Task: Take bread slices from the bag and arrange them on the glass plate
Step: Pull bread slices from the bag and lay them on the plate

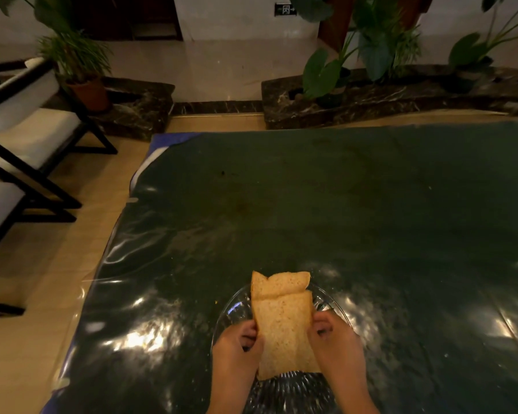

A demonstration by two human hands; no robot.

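A ribbed glass plate (pixel 293 389) sits at the near edge of the table. Two bread slices lie on it. The far bread slice (pixel 278 283) rests at the plate's back rim. The near bread slice (pixel 281 327) overlaps it and covers the plate's middle. My left hand (pixel 237 348) pinches the near slice's left edge. My right hand (pixel 335 342) pinches its right edge. No bread bag shows in the head view.
The table (pixel 371 204) wears a dark green cloth under shiny clear plastic. Dark-framed chairs (pixel 27 138) with white cushions stand to the left. Potted plants (pixel 81 73) and a dark marble planter ledge (pixel 401 100) line the far side.
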